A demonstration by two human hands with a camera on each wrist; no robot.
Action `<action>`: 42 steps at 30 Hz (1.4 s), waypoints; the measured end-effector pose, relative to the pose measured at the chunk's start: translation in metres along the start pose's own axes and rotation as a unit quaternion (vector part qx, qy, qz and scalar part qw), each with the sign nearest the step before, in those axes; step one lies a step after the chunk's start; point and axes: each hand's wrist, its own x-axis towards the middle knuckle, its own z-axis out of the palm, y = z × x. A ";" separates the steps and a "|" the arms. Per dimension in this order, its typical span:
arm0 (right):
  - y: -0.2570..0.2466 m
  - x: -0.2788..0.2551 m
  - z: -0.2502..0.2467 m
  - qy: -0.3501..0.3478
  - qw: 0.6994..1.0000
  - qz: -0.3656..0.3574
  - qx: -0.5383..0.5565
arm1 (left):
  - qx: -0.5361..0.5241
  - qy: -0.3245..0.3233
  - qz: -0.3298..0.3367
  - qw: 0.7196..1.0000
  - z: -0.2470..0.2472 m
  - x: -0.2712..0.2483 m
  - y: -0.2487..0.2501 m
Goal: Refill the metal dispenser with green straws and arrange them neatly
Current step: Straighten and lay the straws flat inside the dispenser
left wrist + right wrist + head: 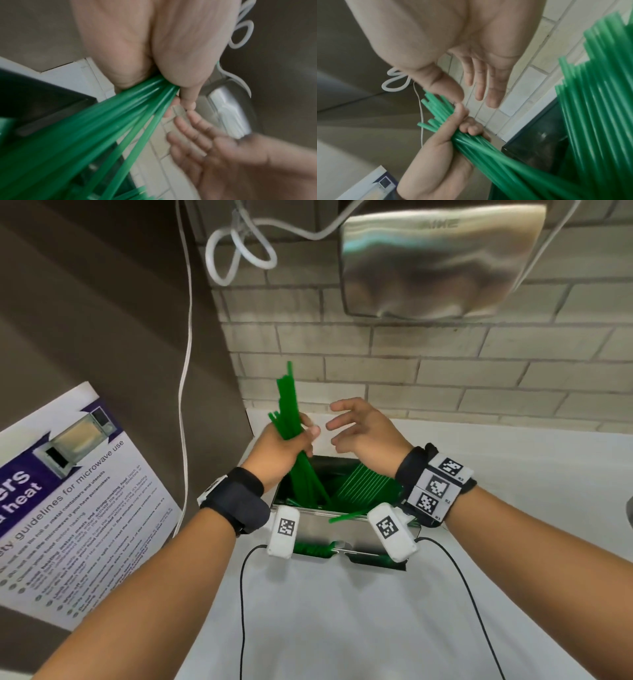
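Note:
My left hand (286,441) grips a bundle of green straws (291,419) around its middle, the tops pointing up and the lower ends reaching down into the open metal dispenser (334,525). In the wrist views the same bundle of green straws (106,128) (488,150) runs through my left hand's fist (453,135). My right hand (359,426) hovers just right of the bundle with fingers spread and relaxed, holding nothing; its fingers (481,82) show straight. More straws (366,487) lie slanted inside the dispenser, and one straw (349,516) pokes over its front rim.
The dispenser stands on a white counter (342,628) against a pale brick wall (411,364). A steel wall unit (438,261) hangs above, with white cables (186,337) left of it. A microwave guideline poster (68,508) lies at the left.

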 end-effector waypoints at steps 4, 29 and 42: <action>-0.002 -0.005 0.015 -0.069 0.993 -0.014 -0.099 | -0.194 0.020 0.006 0.981 0.008 0.001 0.024; -0.002 0.019 0.037 -0.080 0.991 -0.040 -0.103 | 0.130 -0.069 0.193 0.970 -0.045 0.003 0.064; -0.075 0.020 0.064 0.056 0.947 -0.159 0.275 | -0.496 0.116 -0.216 0.833 0.007 -0.037 0.014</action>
